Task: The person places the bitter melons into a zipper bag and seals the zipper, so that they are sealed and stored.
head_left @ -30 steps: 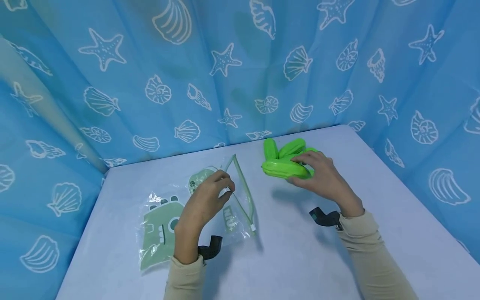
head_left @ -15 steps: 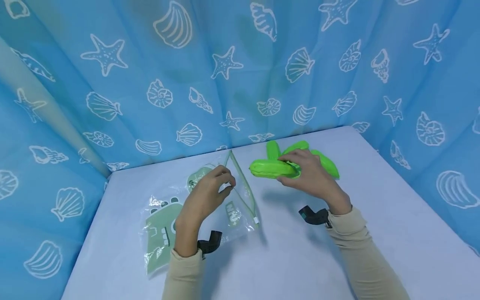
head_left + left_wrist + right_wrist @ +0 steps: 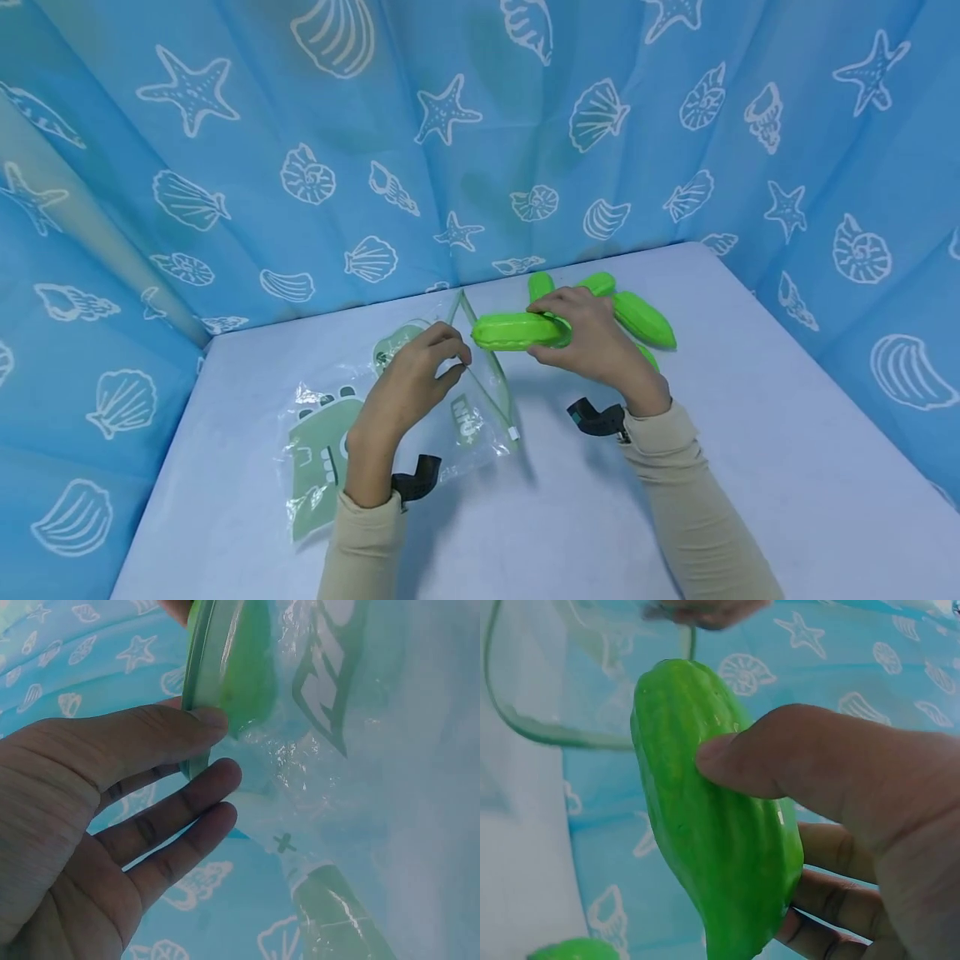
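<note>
- Gourd [image 3: 517,331], head view: bright green, ribbed toy vegetable, lying level in the air above the desk [image 3: 750,467], one tip just beside the raised mouth of the bag [image 3: 390,417].
- Right hand [image 3: 592,346], head view: fingers and thumb grasp the gourd at its right end; beige sleeve, black strap at the wrist.
- Left hand [image 3: 408,392], head view: fingertips pinch the green zip rim of the bag and hold it up; beige sleeve, black strap at the wrist.
- Bag, head view: clear plastic, green cartoon print, lower part flat on the desk, mouth lifted toward the gourd.
- Spare gourds [image 3: 637,318], head view: more green pieces of the same kind on the desk behind the right hand; their count is unclear.
- Curtain [image 3: 225,167], head view: blue with white shells and starfish, round three sides of the desk.
- Left wrist view: thumb and fingers [image 3: 180,731] pinch the bag [image 3: 352,750] at its green rim; the other fingers lie relaxed below; crinkled clear film with print to the right.
- Right wrist view: thumb presses the gourd [image 3: 705,817] from one side, fingers [image 3: 825,900] curl under it; its tip points at the bag's open rim [image 3: 540,731], the left hand's fingertips blurred at the top edge.
</note>
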{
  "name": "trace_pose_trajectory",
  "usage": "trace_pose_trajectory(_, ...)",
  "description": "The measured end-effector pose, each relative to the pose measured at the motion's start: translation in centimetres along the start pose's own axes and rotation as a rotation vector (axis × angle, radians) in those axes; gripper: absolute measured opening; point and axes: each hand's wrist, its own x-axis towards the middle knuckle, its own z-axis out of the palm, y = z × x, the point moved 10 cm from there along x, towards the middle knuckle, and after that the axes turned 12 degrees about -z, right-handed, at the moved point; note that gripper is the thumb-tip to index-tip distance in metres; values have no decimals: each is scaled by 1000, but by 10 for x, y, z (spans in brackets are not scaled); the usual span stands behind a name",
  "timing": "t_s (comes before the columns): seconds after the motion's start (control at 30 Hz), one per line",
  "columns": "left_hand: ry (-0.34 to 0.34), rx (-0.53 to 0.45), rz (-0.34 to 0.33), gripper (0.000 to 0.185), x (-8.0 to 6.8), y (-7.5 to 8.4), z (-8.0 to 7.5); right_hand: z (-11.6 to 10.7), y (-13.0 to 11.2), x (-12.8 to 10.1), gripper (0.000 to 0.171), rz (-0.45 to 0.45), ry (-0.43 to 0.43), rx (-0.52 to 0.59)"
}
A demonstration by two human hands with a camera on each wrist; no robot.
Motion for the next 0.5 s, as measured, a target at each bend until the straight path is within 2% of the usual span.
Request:
trace_pose_trajectory(0.27, 16, 6, 1, 21, 1, 2, -5, 18, -13, 4, 46, -34, -14, -15)
trace_pose_trajectory(0.5, 6, 10, 19, 21, -2, 5, 1, 27, -18, 0, 48, -42, -8, -4)
